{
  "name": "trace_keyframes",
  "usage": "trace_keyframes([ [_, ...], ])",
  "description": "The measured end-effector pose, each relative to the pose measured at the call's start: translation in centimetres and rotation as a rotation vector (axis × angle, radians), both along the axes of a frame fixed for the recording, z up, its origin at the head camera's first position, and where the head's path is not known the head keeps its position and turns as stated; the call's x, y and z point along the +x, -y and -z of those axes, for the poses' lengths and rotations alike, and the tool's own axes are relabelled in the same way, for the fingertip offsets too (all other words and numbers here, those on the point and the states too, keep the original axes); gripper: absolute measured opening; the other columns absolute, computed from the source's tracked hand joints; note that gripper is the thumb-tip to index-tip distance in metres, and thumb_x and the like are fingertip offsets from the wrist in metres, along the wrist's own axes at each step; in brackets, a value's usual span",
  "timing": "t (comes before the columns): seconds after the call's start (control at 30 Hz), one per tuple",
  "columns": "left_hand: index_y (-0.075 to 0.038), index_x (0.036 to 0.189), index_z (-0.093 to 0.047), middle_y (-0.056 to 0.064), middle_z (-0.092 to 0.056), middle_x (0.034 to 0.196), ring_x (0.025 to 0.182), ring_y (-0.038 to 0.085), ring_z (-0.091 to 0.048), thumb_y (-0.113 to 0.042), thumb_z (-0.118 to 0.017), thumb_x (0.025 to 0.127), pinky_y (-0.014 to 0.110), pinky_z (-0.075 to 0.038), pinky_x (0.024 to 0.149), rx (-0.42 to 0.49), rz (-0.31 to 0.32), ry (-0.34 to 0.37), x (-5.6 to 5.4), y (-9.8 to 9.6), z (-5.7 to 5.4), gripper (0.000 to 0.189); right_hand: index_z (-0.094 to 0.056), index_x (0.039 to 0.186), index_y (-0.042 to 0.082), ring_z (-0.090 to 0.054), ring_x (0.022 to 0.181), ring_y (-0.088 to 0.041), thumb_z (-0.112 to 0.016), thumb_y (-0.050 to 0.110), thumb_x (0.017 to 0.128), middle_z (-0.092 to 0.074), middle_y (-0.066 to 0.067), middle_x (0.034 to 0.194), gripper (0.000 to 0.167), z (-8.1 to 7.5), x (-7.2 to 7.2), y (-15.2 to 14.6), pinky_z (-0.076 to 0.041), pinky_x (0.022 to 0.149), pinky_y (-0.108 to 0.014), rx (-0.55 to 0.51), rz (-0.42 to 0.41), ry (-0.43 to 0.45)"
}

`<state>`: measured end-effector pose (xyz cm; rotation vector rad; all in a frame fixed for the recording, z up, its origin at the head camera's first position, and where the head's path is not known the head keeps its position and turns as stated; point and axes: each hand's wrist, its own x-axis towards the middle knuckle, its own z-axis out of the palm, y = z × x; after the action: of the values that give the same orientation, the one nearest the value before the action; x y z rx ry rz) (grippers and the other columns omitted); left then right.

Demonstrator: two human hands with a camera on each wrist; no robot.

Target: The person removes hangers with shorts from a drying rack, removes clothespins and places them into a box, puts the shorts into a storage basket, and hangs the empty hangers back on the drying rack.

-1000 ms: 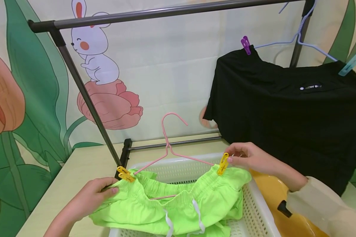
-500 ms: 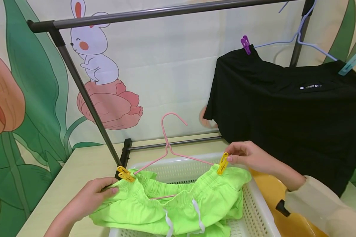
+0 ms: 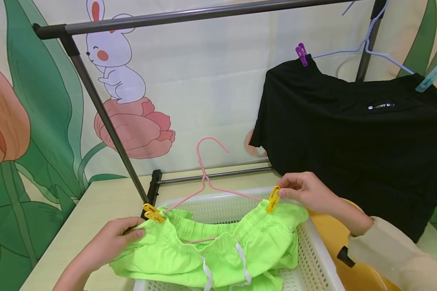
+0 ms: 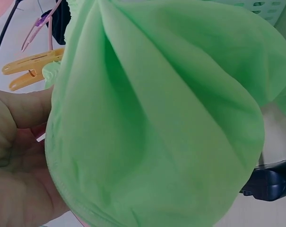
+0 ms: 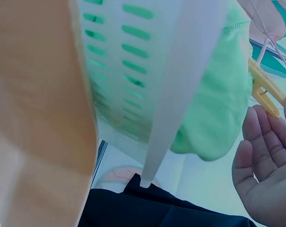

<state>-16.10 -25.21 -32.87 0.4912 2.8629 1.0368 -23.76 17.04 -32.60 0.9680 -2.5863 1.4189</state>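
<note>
Pinching a yellow clip [image 3: 274, 199], the right hand [image 3: 307, 190] likely steadies the green shorts [image 3: 218, 260] (clipped to a hanger [image 3: 204, 173] above the basket [image 3: 322, 258]); the left hand [image 3: 111, 240], fingers gripping their edge, probably spreads them.

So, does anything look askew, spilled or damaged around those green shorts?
Nothing really stands out. The green shorts dip between two yellow clothespins on the pink hanger, and the black garment hangs clipped to a blue hanger.
</note>
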Motion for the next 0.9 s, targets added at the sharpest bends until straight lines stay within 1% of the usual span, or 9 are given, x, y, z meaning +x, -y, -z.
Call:
trace_keyframes([
  [0.13,-0.010,0.093,-0.060,-0.001,-0.057,0.083,0.075,0.003,-0.047,-0.015,-0.053,0.087,0.021,-0.040,0.066,-0.002,-0.004,0.006,-0.01,0.04,-0.09,0.010,-0.064,0.081,0.001,-0.055,0.065,-0.015,-0.062,0.008,0.080,-0.063,-0.007,0.075,0.007,-0.10,0.13,0.12,-0.047,0.063,-0.020,0.000,0.023,-0.026],
  [0.37,-0.011,0.093,-0.061,-0.001,-0.058,0.084,0.076,0.003,-0.048,-0.016,-0.053,0.087,0.021,-0.040,0.067,-0.007,-0.011,0.013,-0.04,0.06,-0.18,0.011,-0.065,0.077,0.003,-0.054,0.063,-0.015,-0.062,0.007,0.079,-0.063,-0.005,0.072,0.005,-0.21,0.34,0.26,-0.047,0.060,-0.020,0.008,0.032,-0.053],
  [0.6,-0.011,0.092,-0.060,-0.001,-0.057,0.083,0.075,0.003,-0.048,-0.016,-0.053,0.087,0.021,-0.040,0.067,-0.006,-0.007,0.009,0.01,0.06,-0.17,0.010,-0.064,0.075,0.004,-0.052,0.062,-0.011,-0.062,0.005,0.079,-0.061,-0.003,0.069,0.005,-0.34,0.47,0.32,-0.046,0.059,-0.020,0.022,0.039,-0.082],
  [0.9,-0.011,0.092,-0.060,-0.001,-0.057,0.083,0.075,0.003,-0.047,-0.016,-0.054,0.087,0.021,-0.040,0.066,-0.007,-0.009,0.008,0.02,0.07,-0.10,0.010,-0.064,0.076,0.004,-0.052,0.063,-0.011,-0.061,0.005,0.080,-0.062,-0.004,0.070,0.005,-0.37,0.52,0.23,-0.047,0.060,-0.020,0.005,0.045,-0.094],
])
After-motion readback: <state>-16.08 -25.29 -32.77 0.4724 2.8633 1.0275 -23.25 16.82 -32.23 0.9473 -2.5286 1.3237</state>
